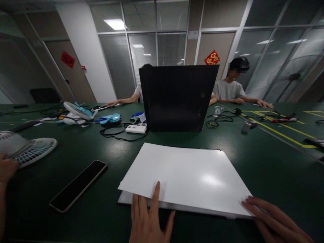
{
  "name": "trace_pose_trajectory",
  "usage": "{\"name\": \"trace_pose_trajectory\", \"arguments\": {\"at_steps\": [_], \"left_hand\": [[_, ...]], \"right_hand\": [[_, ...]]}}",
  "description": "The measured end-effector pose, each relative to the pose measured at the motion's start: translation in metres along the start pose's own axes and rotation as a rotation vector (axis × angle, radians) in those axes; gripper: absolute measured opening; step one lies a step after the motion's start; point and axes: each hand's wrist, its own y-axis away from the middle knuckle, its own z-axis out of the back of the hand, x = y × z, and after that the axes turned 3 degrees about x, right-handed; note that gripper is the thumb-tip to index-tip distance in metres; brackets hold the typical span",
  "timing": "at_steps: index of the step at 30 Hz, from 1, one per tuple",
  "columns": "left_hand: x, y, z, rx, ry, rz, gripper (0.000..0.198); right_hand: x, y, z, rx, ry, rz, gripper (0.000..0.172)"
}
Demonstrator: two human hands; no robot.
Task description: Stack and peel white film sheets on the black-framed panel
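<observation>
Pressed flat on white sheet (pixel 184 175), near table (pixel 265 162) edge: left hand (pixel 149 219) spread at near edge, right hand (pixel 275 219) spread at corner. Seemingly steadying; lifting would need an edge pinch.

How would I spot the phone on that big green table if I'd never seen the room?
Start at the dark green table and find the white sheet under the person's two hands. Left of that sheet lies the phone, flat and slanted. It is the only slim black slab with a pale edge; the fan beyond it is white and ribbed.
</observation>
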Motion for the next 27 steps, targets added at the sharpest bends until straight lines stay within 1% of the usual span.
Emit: {"name": "trace_pose_trajectory", "arguments": {"at_steps": [4,6,11,13,14,16,19,20,21,23,25,27], "left_hand": [[-0.002,-0.004,0.007,-0.051,0.022,-0.006,0.095],[-0.005,-0.008,0.013,-0.067,0.032,-0.010,0.101],[-0.016,-0.013,0.024,-0.137,0.053,0.033,0.109],[-0.014,-0.012,0.026,-0.156,0.051,0.033,0.108],[-0.010,-0.011,0.026,-0.153,0.048,0.023,0.106],[0.006,-0.009,0.026,-0.126,0.027,-0.008,0.094],[0.047,-0.009,0.026,-0.055,-0.072,-0.017,0.065],[0.063,-0.010,0.027,-0.018,-0.121,0.000,0.063],[0.077,-0.012,0.029,0.027,-0.166,0.035,0.065],[0.100,-0.017,0.033,0.177,-0.211,0.091,0.071],[0.112,-0.022,0.038,0.309,-0.206,0.125,0.070],[0.116,-0.026,0.042,0.367,-0.190,0.128,0.067]], "right_hand": [[0.009,-0.016,0.012,0.001,-0.031,0.010,0.047],[0.013,-0.024,0.018,0.000,-0.041,0.026,0.044],[0.015,-0.031,0.024,0.031,-0.066,0.084,0.051],[0.015,-0.033,0.025,0.030,-0.072,0.124,0.053],[0.015,-0.034,0.027,0.023,-0.067,0.143,0.053],[0.016,-0.036,0.029,0.018,-0.038,0.172,0.054],[0.016,-0.038,0.032,0.027,0.016,0.215,0.058],[0.016,-0.038,0.032,0.026,0.033,0.231,0.060],[0.015,-0.037,0.031,0.020,0.046,0.244,0.061],[0.014,-0.036,0.029,0.006,0.054,0.265,0.062],[0.012,-0.033,0.025,0.005,0.040,0.266,0.065],[0.010,-0.030,0.021,-0.013,0.016,0.237,0.067]]}}
